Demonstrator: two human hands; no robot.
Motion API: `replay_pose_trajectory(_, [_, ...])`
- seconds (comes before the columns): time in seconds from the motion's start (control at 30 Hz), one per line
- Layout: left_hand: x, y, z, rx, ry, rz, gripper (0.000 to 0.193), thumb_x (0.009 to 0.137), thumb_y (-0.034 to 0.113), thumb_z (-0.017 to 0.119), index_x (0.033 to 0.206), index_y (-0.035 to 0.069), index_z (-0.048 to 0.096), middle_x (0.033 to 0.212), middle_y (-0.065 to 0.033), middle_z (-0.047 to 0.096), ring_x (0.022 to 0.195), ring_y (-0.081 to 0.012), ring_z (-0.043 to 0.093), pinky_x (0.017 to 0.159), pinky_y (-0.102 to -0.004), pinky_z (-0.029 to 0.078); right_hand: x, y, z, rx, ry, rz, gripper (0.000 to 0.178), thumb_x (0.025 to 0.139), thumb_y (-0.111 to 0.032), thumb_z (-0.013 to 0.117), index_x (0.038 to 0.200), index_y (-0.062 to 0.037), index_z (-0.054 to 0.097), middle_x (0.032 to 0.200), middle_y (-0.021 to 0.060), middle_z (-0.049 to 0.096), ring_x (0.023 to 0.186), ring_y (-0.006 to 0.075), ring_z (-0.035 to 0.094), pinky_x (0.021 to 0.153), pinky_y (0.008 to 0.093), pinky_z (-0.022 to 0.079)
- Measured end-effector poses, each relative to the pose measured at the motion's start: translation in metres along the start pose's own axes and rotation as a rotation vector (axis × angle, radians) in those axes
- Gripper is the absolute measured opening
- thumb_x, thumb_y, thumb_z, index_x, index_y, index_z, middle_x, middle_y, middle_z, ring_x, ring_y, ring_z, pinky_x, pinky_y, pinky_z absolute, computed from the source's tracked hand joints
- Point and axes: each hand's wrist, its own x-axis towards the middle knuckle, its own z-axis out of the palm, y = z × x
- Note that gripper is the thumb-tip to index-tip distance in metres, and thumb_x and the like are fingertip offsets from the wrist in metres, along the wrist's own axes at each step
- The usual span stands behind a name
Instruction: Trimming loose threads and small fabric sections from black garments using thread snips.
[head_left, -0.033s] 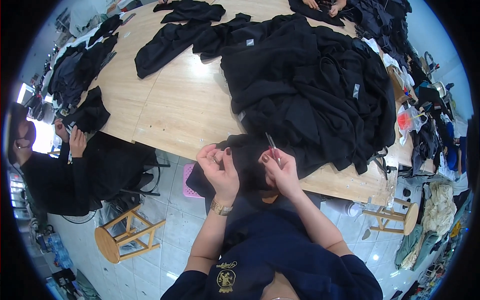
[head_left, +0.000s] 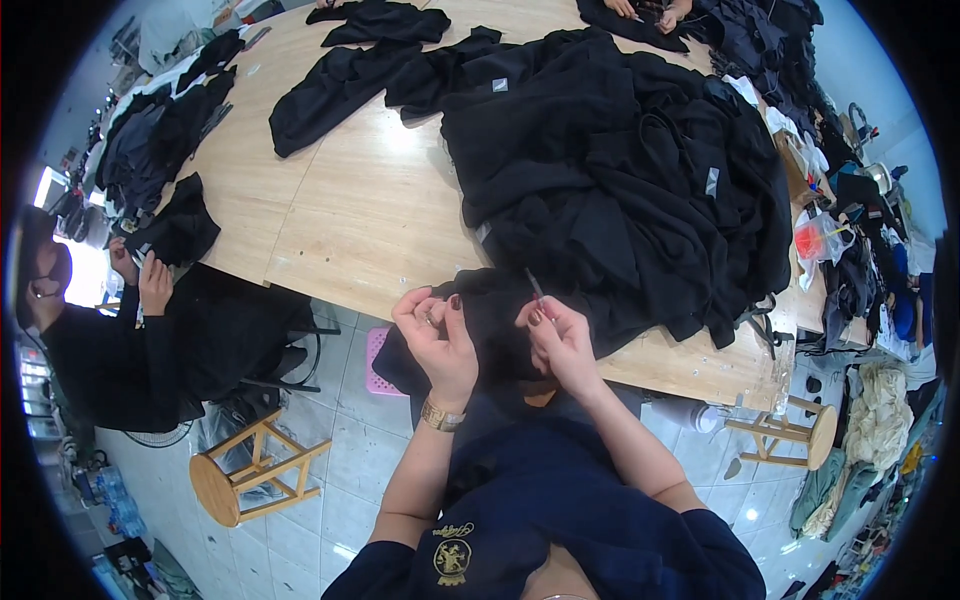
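Observation:
Black cloth [head_left: 490, 305] hangs over the near table edge toward my lap, between my two hands. My left hand [head_left: 440, 335] is closed at the cloth's left side, thumb and forefinger pinched on its edge. My right hand [head_left: 562, 345] is wrapped round small thread snips [head_left: 537, 287], a slim tool with dark blades and a touch of red by the fingers. Its tips point up and away from me, over the cloth. Most of the snips' body is hidden inside the hand.
A large heap of black garments [head_left: 620, 170] covers the wooden table [head_left: 350, 220]. At the left a masked person [head_left: 90, 330] handles a black piece; another person's hands [head_left: 650, 15] work at the far side. Wooden stools [head_left: 225, 488] [head_left: 822, 438] stand on both sides.
The thread snips have swung a little to the left in my right hand, and that hand has shifted slightly left. My left hand stays in place.

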Motion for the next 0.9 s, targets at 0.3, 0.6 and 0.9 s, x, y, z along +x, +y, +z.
replay_pose_trajectory(0.3, [0.011, 0.012, -0.002, -0.164, -0.051, -0.206, 0.021, 0.092, 0.006, 0.052, 0.110, 0.005, 0.040, 0.068, 0.0061, 0.041, 0.058, -0.0001, 0.032, 0.051, -0.0170, 0.023, 0.001, 0.007, -0.009, -0.887, -0.140, -0.510, 0.031, 0.080, -0.032, 0.066, 0.073, -0.0047, 0.052, 0.058, 0.0107, 0.051, 0.051, 0.0279, 0.054, 0.046, 0.0335, 0.040])
replay_pose_trajectory(0.6, [0.010, 0.006, -0.007, -0.131, -0.118, -0.097, 0.026, 0.092, 0.008, 0.054, 0.112, 0.006, 0.038, 0.068, 0.0054, 0.043, 0.061, -0.0007, 0.034, 0.054, -0.0164, 0.024, 0.001, -0.004, -0.004, -0.974, -0.155, -0.567, 0.033, 0.080, -0.032, 0.066, 0.069, -0.0054, 0.051, 0.058, 0.0100, 0.052, 0.050, 0.0276, 0.054, 0.045, 0.0337, 0.040])
replay_pose_trajectory(0.9, [0.012, 0.010, -0.009, -0.159, -0.117, -0.155, 0.027, 0.091, 0.008, 0.055, 0.112, 0.006, 0.038, 0.068, 0.0058, 0.042, 0.060, -0.0009, 0.032, 0.054, -0.0168, 0.024, 0.001, 0.001, -0.011, -0.969, -0.118, -0.549, 0.032, 0.080, -0.032, 0.066, 0.070, -0.0054, 0.051, 0.058, 0.0103, 0.051, 0.051, 0.0278, 0.055, 0.046, 0.0334, 0.041])
